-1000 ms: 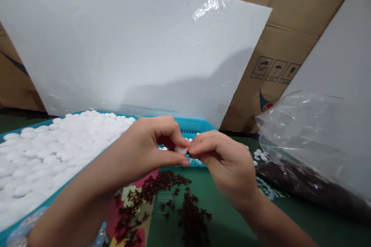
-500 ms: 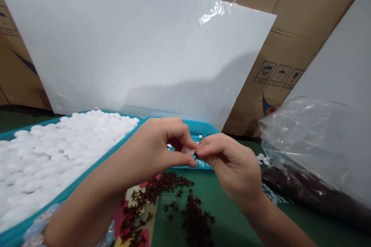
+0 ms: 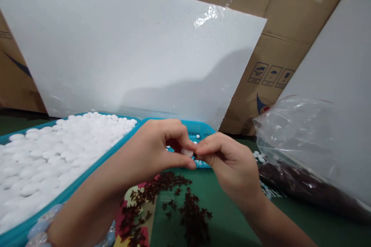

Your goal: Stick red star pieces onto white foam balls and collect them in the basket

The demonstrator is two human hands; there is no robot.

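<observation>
My left hand (image 3: pixel 153 150) pinches a small white bead (image 3: pixel 187 152) between thumb and forefinger. My right hand (image 3: pixel 228 164) meets it from the right, its fingertips closed against the bead; a tiny dark piece seems to sit there, too small to be sure. Both hands hover above a scattered pile of small dark red star-shaped pieces (image 3: pixel 185 204) on the green table (image 3: pixel 226 220). A beaded bracelet (image 3: pixel 40 235) circles my left wrist.
A teal tray (image 3: pixel 87 177) heaped with white beads lies at left; a second teal tray (image 3: pixel 203 129) sits behind my hands. A clear plastic bag (image 3: pixel 304 154) of dark red pieces lies at right. White foam boards and cardboard boxes stand behind.
My hands stay together on the bead with only small finger shifts. The view has swung slightly; nothing was picked up or let go.
</observation>
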